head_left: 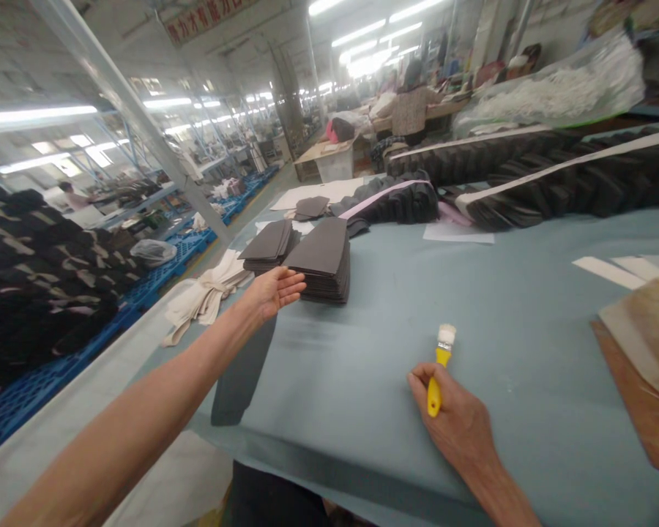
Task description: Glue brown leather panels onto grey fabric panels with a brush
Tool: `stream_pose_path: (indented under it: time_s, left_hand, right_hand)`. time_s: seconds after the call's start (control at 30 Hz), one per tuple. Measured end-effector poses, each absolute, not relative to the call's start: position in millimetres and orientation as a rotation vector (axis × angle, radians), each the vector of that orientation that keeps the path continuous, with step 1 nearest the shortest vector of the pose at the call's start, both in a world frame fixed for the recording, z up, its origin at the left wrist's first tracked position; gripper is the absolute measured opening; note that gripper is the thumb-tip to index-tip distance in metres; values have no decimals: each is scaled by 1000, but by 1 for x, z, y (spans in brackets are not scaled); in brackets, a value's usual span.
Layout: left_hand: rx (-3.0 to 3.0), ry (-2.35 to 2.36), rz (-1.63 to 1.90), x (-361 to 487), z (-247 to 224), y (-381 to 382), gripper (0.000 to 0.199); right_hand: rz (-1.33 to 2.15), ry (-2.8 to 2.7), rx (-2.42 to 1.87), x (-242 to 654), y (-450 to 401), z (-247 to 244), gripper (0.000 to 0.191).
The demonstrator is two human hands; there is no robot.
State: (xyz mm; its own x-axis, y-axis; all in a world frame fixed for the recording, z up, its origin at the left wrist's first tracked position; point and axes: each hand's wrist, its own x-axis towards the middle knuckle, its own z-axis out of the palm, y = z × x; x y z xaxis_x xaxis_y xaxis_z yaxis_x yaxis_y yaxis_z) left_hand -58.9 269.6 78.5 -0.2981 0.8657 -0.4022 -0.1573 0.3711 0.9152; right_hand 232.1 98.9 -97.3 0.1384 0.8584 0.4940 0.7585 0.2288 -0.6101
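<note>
My right hand point(455, 417) is closed around the yellow handle of a flat paintbrush point(442, 359), its pale bristles pointing away from me. At the front edge of a stack of dark grey cut pieces point(324, 260), my left hand point(277, 291) is open, fingers stretched out and palm partly turned up. Whether its fingertips touch the stack I cannot tell. A second, lower stack of dark pieces point(269, 243) stands just to its left. Below my left forearm, a dark grey piece point(244, 373) lies flat on the table, partly covered by the arm.
Blue-green cloth covers the table point(384, 307). Cream fabric strips point(211, 289) lie at its left edge. Bundled dark pieces point(587, 176) line the back. On the right are white strips point(609, 271) and a brown board point(637, 395). A person point(411, 106) sits farther off.
</note>
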Motion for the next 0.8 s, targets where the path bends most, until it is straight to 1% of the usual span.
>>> stream_pose_path:
  time_s: [0.23, 0.4, 0.57, 0.73, 0.77, 0.8]
  left_hand:
    - [654, 1603, 1178, -70, 66, 248, 7]
    - [595, 1624, 1171, -72, 61, 231, 12]
    - [551, 1567, 1176, -72, 73, 211, 15]
    - [701, 1462, 1160, -65, 80, 165, 7]
    - [767, 1447, 1145, -62, 76, 153, 11]
    - [841, 1434, 1118, -58, 70, 142, 22]
  right_hand:
    - [150, -1662, -1566, 233, 98, -102, 39]
    - [189, -1663, -1545, 233, 99, -97, 34]
    - [238, -1685, -1609, 233, 99, -91, 27]
    - [225, -1701, -1653, 232, 101, -96, 20]
    - [223, -1703, -1651, 232, 101, -96, 19]
    - [220, -1708, -1647, 231, 102, -97, 18]
